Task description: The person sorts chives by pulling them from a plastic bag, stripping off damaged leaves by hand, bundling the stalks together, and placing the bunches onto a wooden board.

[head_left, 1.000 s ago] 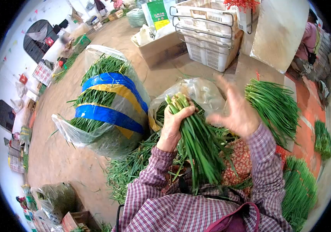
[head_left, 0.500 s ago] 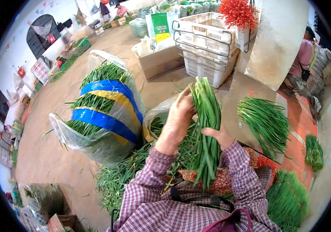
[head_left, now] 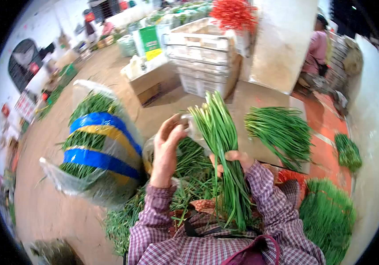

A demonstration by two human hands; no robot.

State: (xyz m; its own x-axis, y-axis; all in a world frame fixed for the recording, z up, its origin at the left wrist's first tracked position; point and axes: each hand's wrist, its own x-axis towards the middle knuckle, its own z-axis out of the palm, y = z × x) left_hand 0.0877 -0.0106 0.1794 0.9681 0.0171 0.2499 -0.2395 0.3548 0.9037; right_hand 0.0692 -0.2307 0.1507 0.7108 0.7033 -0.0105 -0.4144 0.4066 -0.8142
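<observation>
A bunch of long green garlic chives slants in front of my chest, its pale cut ends upward and its leaf tips hanging down. My right hand is closed around the middle of it, thumb across the front. Just left of the pale ends, my left hand is raised apart from the bunch, its fingers loosely bent and spread. A larger pile of chives lies on a board to the right. Loose leaves are heaped below my hands.
On the left stands a clear plastic sack of greens with blue bands. Stacked white crates and a cardboard box are ahead. More greens lie at lower right. Red ties hang by a pillar; a person sits beyond.
My left hand has come off the upper part of the bunch and moved left. The right hand keeps its grip. The whole view has shifted, with surroundings now further left.
</observation>
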